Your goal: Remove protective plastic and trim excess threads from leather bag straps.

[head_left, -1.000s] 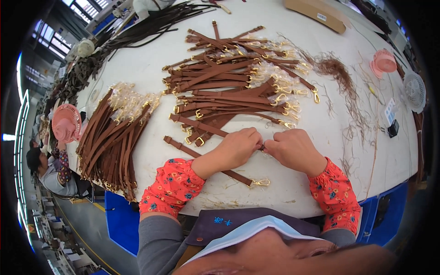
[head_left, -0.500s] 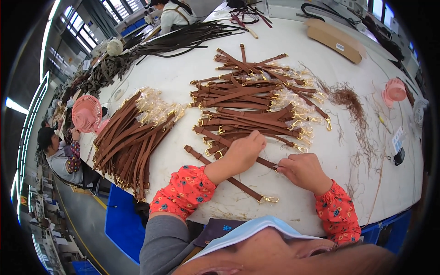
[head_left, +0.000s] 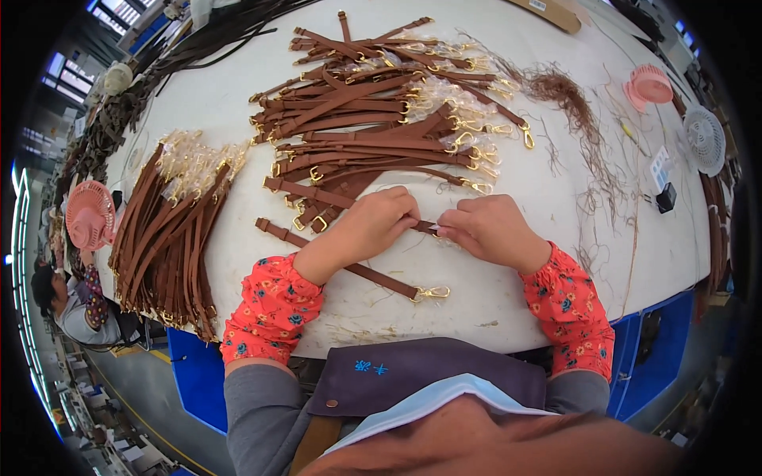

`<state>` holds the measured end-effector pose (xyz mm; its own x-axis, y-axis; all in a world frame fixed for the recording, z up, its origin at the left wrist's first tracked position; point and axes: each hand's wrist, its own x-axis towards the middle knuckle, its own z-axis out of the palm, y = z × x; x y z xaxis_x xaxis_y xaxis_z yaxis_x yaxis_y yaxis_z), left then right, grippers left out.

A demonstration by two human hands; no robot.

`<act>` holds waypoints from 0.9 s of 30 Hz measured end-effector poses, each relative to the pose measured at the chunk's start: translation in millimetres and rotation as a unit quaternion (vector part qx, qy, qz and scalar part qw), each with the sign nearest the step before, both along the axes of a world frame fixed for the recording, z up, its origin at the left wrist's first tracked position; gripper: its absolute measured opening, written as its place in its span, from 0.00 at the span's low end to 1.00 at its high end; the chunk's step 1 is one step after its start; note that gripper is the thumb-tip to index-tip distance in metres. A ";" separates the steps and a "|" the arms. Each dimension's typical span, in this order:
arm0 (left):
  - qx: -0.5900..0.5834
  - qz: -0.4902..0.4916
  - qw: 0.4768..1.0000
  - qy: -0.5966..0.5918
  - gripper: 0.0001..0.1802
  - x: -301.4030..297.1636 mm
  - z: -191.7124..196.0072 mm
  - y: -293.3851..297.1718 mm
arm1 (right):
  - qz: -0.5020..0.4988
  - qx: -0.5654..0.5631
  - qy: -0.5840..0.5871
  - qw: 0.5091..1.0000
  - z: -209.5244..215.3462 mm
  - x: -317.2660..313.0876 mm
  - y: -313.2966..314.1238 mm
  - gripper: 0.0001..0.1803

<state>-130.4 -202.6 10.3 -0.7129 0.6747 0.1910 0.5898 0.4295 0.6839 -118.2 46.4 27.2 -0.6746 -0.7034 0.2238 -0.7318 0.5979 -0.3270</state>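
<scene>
A brown leather strap [head_left: 311,192] runs under my left hand [head_left: 369,226] and ends at my right hand [head_left: 494,232]. Both hands are closed on it, with a short stretch showing between them; the right fingertips pinch its end, and whatever hardware may be there is hidden. Nearer to me, another brown strap with a gold snap hook [head_left: 431,293] lies slanted on the white table, partly beneath my left wrist. Just beyond my hands is a heap of similar straps [head_left: 357,119] with gold buckles and hooks, some hooks in clear plastic wrap.
To the left lies a second strap bundle [head_left: 163,230] beside a pink fan [head_left: 90,216]. At right are tangled brown threads [head_left: 567,95], another pink fan [head_left: 648,86], a white fan [head_left: 705,140] and a black adapter [head_left: 666,198]. A co-worker [head_left: 75,301] sits at far left.
The view has shifted, so the table appears further left and higher. My hands stay on the same strap and have come closer together at its end.
</scene>
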 end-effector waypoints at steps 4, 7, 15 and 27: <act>0.014 0.057 0.998 -0.027 0.08 -2.1 1.7 2.8 | -0.003 -0.005 -0.012 1.000 -2.4 1.3 2.9 0.07; 0.030 0.059 0.995 -0.075 0.11 1.8 11.6 1.5 | 0.004 -0.008 -0.004 1.000 -4.1 3.0 3.8 0.07; -0.002 -0.008 0.998 -0.054 0.11 8.0 6.6 2.8 | 0.008 -0.017 0.012 1.000 -4.7 4.7 -0.3 0.07; -0.047 0.015 0.996 0.072 0.12 8.9 9.7 5.2 | -0.024 -0.073 -0.056 0.995 -3.9 4.7 -1.7 0.12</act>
